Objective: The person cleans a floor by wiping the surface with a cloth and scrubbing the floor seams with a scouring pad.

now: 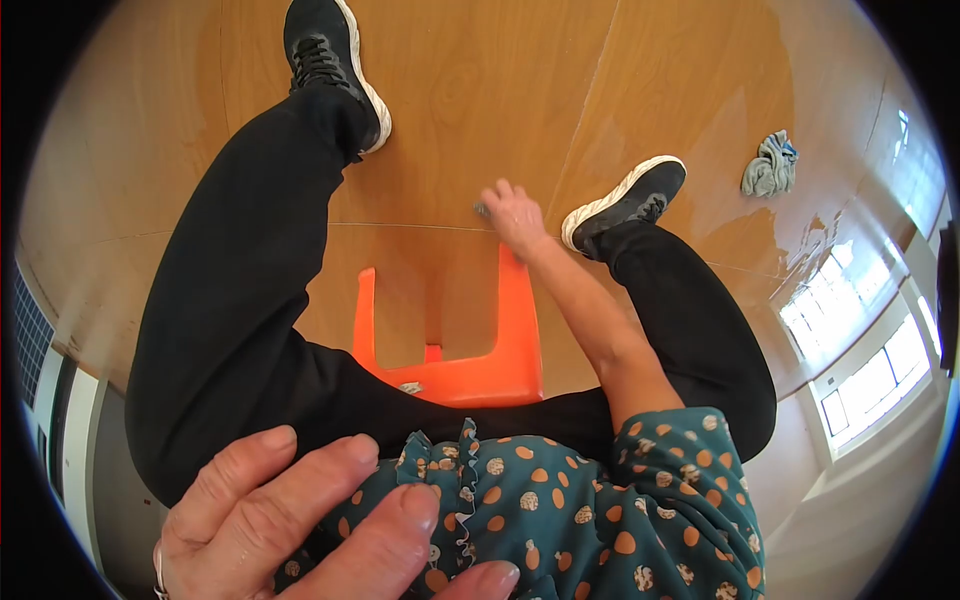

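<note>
My right hand reaches down to the wood-patterned floor between my shoes, fingers bent and pressed low. A small grey thing shows at the edge of its fingers; its kind is too small to tell. Just below that hand is the leg end of an orange plastic stool, which lies between my thighs. My left hand is close to the camera at lower left, in front of my patterned shirt. Its fingers are spread and bent, with nothing in them.
A crumpled grey cloth lies on the floor at the upper right. Wet, shiny patches spread around it. My black shoes flank the stretch of floor, and bright windows stand at the right.
</note>
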{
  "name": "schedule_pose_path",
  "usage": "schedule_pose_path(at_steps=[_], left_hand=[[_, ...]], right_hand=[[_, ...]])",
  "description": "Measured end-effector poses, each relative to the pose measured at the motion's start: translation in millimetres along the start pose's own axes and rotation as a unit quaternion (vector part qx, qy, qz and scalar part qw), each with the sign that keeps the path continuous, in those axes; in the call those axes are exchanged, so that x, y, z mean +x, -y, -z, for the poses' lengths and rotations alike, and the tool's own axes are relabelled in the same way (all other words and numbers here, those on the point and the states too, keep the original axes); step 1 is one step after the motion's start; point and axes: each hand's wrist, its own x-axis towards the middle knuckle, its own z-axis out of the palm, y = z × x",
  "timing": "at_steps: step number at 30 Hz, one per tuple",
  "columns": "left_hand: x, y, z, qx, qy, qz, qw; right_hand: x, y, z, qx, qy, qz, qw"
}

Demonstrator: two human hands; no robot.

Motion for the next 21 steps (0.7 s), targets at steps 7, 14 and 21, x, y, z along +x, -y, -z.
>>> schedule_pose_path(at_steps=[7, 14, 21], left_hand=[[-5.7, 2.8, -7.3, 0.016, 0.015, -0.001, 1.000], [-2.1, 4.1, -3.2, 0.016, 0.003, -0.032, 0.999], [-7.1, 3.3, -11.5, 0.023, -0.003, -0.013, 1.000]], right_hand=[[96.2, -36.0, 84.1, 0.110, -0.173, -0.087, 0.975], [16.0, -0.2, 6.2, 0.022, 0.032, -0.039, 0.998], [94.3, -34.0, 86.5, 0.060, -0.118, -0.046, 0.990]])
